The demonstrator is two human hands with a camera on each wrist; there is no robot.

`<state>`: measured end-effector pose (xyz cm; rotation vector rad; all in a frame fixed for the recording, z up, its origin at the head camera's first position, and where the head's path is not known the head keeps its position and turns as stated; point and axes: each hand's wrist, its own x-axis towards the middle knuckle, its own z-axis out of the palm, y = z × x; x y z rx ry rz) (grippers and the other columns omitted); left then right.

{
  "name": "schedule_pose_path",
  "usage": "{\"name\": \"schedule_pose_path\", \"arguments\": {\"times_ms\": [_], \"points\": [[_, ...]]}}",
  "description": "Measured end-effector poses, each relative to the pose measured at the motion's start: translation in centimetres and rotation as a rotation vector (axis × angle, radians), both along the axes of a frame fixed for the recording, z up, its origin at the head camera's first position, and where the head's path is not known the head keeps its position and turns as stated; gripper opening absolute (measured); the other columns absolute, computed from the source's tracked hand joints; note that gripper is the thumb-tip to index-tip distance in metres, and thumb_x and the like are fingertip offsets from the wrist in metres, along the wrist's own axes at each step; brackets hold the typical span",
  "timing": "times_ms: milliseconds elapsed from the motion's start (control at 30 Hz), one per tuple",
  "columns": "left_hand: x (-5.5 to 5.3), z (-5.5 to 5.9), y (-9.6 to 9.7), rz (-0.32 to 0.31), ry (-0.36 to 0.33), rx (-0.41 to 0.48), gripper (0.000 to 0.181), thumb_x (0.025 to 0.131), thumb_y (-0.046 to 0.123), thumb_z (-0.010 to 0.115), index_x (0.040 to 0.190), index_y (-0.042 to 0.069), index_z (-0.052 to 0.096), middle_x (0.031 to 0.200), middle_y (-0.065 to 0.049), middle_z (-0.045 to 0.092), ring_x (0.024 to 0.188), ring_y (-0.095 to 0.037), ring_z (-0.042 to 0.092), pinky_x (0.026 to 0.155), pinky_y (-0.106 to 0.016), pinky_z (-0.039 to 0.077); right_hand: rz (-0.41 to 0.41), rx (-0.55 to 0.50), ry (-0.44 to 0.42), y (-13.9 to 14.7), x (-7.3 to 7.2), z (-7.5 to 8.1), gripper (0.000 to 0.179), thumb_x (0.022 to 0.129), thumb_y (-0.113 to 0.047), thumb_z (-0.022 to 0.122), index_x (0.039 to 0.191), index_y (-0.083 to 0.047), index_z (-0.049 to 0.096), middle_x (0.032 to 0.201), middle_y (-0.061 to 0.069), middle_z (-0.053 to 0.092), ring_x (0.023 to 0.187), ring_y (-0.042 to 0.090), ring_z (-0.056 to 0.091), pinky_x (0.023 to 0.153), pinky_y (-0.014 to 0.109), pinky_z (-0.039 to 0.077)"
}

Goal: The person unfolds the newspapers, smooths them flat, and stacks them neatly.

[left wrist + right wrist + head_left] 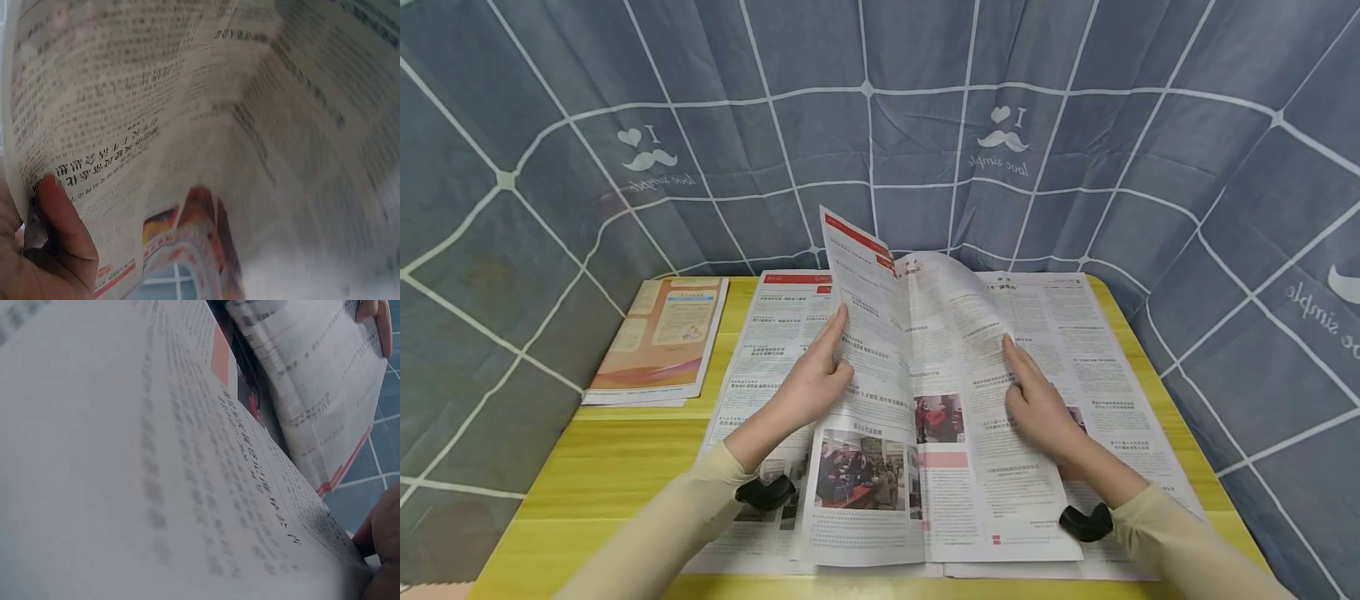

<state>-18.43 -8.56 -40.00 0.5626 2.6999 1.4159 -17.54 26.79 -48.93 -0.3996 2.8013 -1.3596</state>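
Observation:
An open newspaper (880, 400) with printed columns and photos stands partly lifted over more spread newspaper sheets (1120, 400). Its left leaf is raised, and my left hand (816, 371) pinches that outer edge, thumb on the printed face. In the left wrist view, the left hand (53, 250) grips the edge of the sheet. On the other side, my right hand (1041, 408) pinches the edge of the curved right leaf (977, 333). The right wrist view has the right hand (384, 544) at the page edge, partly cut off by the frame.
A stack of orange and white printed booklets (658, 337) lies at the left back of the yellow wooden table (617, 467). Behind and on both sides hangs a grey-blue curtain (820, 150) with white grid lines. Dark bands sit on both wrists.

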Motion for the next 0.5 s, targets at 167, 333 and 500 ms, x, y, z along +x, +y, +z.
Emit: {"name": "schedule_pose_path", "arguments": {"times_ms": [167,333,500], "points": [[-0.2,1.2,-2.3,-0.005,0.009,0.008,0.083,0.094,-0.006,0.043,0.166,0.012,0.006,0.171,-0.005,0.002,0.155,-0.023,0.006,0.104,-0.045,0.033,-0.021,-0.001,0.021,1.3,0.2,0.7,0.077,0.100,0.003,0.035,0.166,-0.024,0.006,0.172,0.006,0.007,0.155,0.035,0.010,0.115,0.059,0.025],[-0.6,2.1,-4.6,0.008,-0.006,-0.009,0.083,0.095,-0.006,0.043,0.166,0.015,0.005,0.171,-0.003,0.002,0.155,-0.022,0.008,0.097,-0.042,0.036,-0.033,0.019,0.059,3.1,0.5,1.5,0.078,0.100,0.003,0.037,0.166,-0.024,0.008,0.171,0.006,0.010,0.154,0.034,0.015,0.106,0.037,0.030],[-0.8,2.6,-6.8,0.011,-0.008,-0.035,0.083,0.096,-0.006,0.043,0.166,0.015,0.003,0.171,-0.006,0.003,0.153,-0.028,0.015,0.087,-0.036,0.043,-0.035,0.043,0.097,5.0,0.7,2.4,0.077,0.100,0.003,0.038,0.166,-0.024,0.010,0.171,0.008,0.013,0.153,0.035,0.019,0.090,0.017,0.025]]}}
